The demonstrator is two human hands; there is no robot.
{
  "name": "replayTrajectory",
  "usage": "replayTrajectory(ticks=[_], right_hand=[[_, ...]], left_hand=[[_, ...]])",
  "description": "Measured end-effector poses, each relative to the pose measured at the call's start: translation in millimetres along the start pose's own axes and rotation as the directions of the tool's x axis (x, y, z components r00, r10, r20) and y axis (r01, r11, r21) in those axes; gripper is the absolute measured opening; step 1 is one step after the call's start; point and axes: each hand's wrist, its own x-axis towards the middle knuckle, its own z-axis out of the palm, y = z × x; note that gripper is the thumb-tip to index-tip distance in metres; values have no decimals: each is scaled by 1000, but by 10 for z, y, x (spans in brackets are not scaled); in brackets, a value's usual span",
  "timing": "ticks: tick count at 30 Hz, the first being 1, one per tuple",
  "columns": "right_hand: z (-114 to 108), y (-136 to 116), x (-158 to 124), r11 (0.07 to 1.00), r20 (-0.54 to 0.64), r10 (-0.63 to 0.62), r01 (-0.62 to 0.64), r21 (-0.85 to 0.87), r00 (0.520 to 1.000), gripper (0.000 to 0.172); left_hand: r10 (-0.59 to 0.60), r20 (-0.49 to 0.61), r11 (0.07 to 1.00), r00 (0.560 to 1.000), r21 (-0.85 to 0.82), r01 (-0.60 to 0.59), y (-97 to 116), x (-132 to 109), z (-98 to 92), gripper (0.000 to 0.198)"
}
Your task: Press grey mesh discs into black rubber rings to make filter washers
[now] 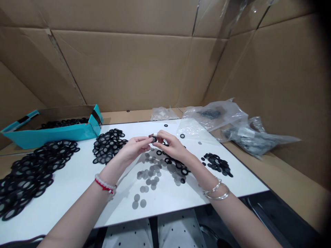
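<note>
Both my hands meet over the middle of the white table (121, 206). Between their fingertips is a small black ring (154, 139). My left hand (136, 148) pinches it from the left, and my right hand (170, 146) holds its right side with fingers curled. Grey translucent discs (143, 203) lie scattered below the hands. Black rings (178, 165) are heaped under my right hand, partly hidden by it. Left of my left hand sits a pile of black rings with greyish centres (107, 146). A group of small black pieces (217, 163) lies to the right.
A blue box (57, 136) with black rings inside stands at the back left, with a larger ring pile (33, 172) before it. Clear plastic bags (217, 115) and a filled bag (253, 139) lie at the back right. Cardboard walls (129, 65) enclose the table.
</note>
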Motion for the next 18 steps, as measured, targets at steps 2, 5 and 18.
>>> replayTrajectory(ticks=[2,5,18], right_hand=[[-2,18,4,1000,-43,0,1,21,999,12],[0,29,7,998,-72,-2,6,61,997,15],[82,84,-4,952,-62,218,-198,235,974,22]], left_hand=[[16,43,997,999,-76,-13,20,-2,-3,26],[28,72,994,997,-112,-20,51,-16,2,27],[-3,-38,999,999,-48,1,26,-72,40,21]])
